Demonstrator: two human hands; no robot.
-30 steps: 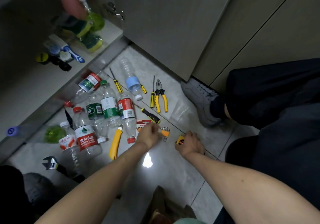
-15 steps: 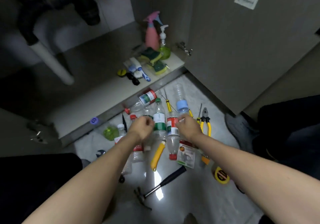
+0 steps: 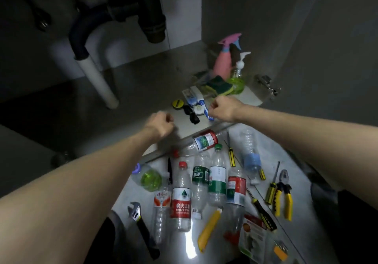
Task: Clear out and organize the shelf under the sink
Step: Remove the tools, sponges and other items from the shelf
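Your left hand (image 3: 161, 124) is hovering over the shelf (image 3: 114, 108) under the sink with its fingers curled into an empty fist. Your right hand (image 3: 223, 108) is hanging fisted too, just beside the brush (image 3: 199, 105); whether it is pinching anything, I cannot tell. Bottles (image 3: 181, 198) and pliers (image 3: 283, 194) are lying on the floor (image 3: 298, 173) below.

The shelf (image 3: 126, 108) under the sink lay grey and dim across mid-frame. At its right end, upper right of centre, a pink spray bottle (image 3: 223, 63) and green soap dispenser (image 3: 238, 79) stood upright.
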